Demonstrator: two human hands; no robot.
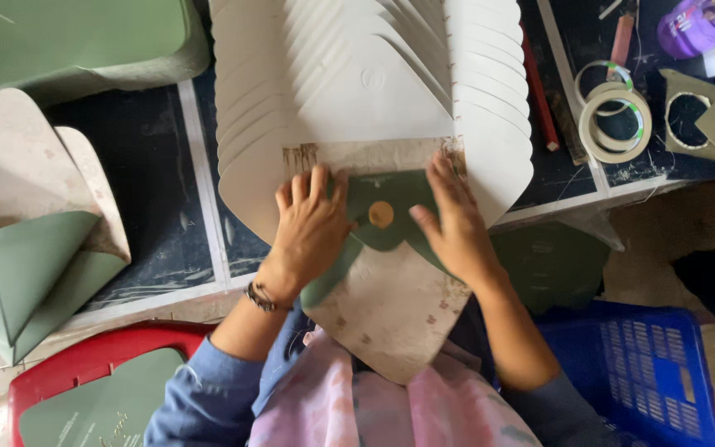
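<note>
A patterned cream envelope with a green flap lies at the table's near edge, over my lap. A round tan seal sits on the flap. My left hand presses flat on the flap's left side. Over on the right side of the flap, my right hand presses down, thumb near the seal. Both hands rest on a fanned stack of white envelope blanks spread out beyond.
Green and patterned folded envelopes lie at left. Tape rolls and a red pencil sit at right. A red tray with green cards is lower left, a blue plastic basket lower right.
</note>
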